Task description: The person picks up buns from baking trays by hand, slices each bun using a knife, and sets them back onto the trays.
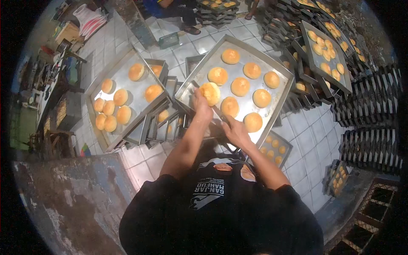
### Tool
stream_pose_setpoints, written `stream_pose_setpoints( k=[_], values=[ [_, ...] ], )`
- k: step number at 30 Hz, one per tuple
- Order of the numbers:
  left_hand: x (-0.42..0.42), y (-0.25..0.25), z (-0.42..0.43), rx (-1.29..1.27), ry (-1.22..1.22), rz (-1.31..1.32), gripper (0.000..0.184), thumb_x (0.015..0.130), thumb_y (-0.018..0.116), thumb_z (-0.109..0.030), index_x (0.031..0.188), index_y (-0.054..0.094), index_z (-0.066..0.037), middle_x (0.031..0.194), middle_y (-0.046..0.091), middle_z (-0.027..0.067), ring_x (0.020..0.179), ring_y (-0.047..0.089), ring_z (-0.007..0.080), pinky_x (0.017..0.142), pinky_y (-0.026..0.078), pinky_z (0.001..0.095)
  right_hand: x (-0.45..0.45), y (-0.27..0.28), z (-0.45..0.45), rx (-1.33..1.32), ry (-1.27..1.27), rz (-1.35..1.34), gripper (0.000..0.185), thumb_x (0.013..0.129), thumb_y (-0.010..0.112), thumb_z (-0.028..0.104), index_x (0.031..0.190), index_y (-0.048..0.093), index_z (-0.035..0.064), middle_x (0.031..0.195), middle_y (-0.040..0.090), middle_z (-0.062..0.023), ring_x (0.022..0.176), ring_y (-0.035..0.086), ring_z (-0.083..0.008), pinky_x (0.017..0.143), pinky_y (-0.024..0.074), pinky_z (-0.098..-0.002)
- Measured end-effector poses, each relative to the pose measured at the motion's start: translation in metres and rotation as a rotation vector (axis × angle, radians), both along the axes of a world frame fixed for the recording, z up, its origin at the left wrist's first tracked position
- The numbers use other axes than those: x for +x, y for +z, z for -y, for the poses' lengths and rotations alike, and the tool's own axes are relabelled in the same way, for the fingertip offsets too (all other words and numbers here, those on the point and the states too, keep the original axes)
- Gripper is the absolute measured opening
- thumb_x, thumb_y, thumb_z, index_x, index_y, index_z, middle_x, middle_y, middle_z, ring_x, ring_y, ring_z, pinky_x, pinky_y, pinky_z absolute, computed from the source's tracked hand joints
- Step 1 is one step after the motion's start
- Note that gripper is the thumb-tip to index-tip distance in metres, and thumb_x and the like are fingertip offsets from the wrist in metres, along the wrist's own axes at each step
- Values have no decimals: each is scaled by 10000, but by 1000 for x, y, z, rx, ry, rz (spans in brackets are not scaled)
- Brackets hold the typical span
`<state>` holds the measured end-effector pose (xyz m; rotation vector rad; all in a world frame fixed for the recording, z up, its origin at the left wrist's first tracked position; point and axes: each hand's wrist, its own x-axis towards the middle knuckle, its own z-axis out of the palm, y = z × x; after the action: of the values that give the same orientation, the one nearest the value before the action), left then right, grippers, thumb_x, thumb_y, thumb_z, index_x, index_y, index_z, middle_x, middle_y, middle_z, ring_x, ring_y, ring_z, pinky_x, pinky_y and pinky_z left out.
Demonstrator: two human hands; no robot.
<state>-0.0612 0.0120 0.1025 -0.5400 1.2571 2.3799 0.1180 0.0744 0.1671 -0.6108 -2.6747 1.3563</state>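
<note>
A square metal baking tray point(274, 70) with several golden round buns lies tilted in front of me. My left hand point(203, 107) reaches over its near left rim, its fingers closed around a bun point(210, 94) whose pale side shows. My right hand point(236, 131) is at the near rim, fingers curled and closed on it. Another bun point(230, 106) sits on the tray between my hands. To the left, a second tray point(95, 121) holds several buns, some touching one another. Beneath both are more stacked trays point(146, 131).
Stacks of bun trays point(312, 76) stand at the right, with piled dark trays point(369, 148) beyond. On the tiled floor point(304, 140) sits a lower tray of buns point(272, 148). A person's leg point(182, 15) and a clear container point(168, 41) appear at the top. A bench point(63, 72) stands left.
</note>
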Motion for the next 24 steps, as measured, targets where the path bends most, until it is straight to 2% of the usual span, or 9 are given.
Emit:
stream_pose_setpoints(
  k=[4, 7, 9, 10, 15, 16, 18, 22, 24],
  values=[
    [-41, -26, 19, -119, 62, -40, 562, 1060, 485, -502, 1356, 500, -24, 1303, 600, 126, 1181, 624, 262, 950, 547, 416, 57, 18, -24, -170, 24, 204, 400, 978, 624, 306, 1241, 641, 4, 909, 700, -274, 840, 695, -442, 772, 537, -500],
    [-59, -32, 30, -489, -146, -183, 454, 1051, 523, -403, 1267, 596, -10, 1242, 646, 160, 1155, 632, 301, 930, 529, 440, 121, -7, -42, -219, -138, 197, 401, 976, 635, 297, 1260, 664, 14, 930, 719, -223, 819, 704, -327, 748, 541, -431],
    [-59, -26, 20, -1117, -256, -841, 381, 1025, 552, -331, 1175, 665, 1, 1202, 665, 215, 1097, 638, 381, 942, 501, 469, 147, 19, -52, -268, -247, 206, 388, 980, 637, 260, 1262, 660, -5, 934, 719, -168, 806, 684, -239, 720, 537, -385],
    [-63, -16, 9, -1158, -273, -912, 388, 999, 573, -322, 1184, 671, 5, 1228, 646, 259, 1133, 609, 435, 991, 474, 486, 154, 19, -54, -258, -258, 203, 388, 980, 637, 260, 1262, 660, -5, 934, 719, -168, 806, 684, -239, 720, 537, -385],
    [-116, -33, -65, -1284, -384, -981, 514, 976, 592, -453, 1243, 672, -20, 1311, 626, 238, 1267, 564, 407, 1016, 475, 504, 160, 50, -45, -239, -479, 230, 358, 1000, 631, 253, 1256, 671, 6, 845, 678, -73, 704, 617, -145, 632, 505, -322],
    [-118, -34, -75, -1383, -482, -904, 567, 956, 608, -490, 1272, 654, -21, 1326, 619, 233, 1260, 571, 404, 1021, 476, 505, 162, 42, -43, -433, -483, 117, 358, 1014, 613, 261, 1274, 665, 22, 837, 670, -62, 695, 589, -113, 618, 490, -307],
    [-117, -18, -87, -1503, -767, -741, 740, 879, 668, -590, 1349, 587, -25, 1374, 586, 230, 1261, 576, 398, 1024, 483, 500, 165, 46, -45, -375, -465, 140, 365, 1017, 611, 268, 1280, 660, 20, 846, 675, -64, 703, 593, -115, 626, 493, -311],
    [-66, 15, -79, -1549, -811, -864, 722, 837, 756, -520, 1329, 574, -24, 1344, 599, 227, 1255, 570, 410, 1007, 488, 502, 176, 24, -47, -340, -453, 62, 391, 1018, 613, 297, 1298, 649, 26, 860, 695, -68, 731, 621, -142, 671, 507, -324],
    [-48, -5, -71, -1142, -578, -1226, 660, 795, 838, -375, 1289, 571, -29, 1280, 631, 219, 1171, 609, 428, 968, 504, 498, 173, 36, -49, -385, -482, 131, 411, 1012, 616, 312, 1318, 638, 39, 867, 705, -81, 754, 638, -150, 702, 513, -326]
  ],
)
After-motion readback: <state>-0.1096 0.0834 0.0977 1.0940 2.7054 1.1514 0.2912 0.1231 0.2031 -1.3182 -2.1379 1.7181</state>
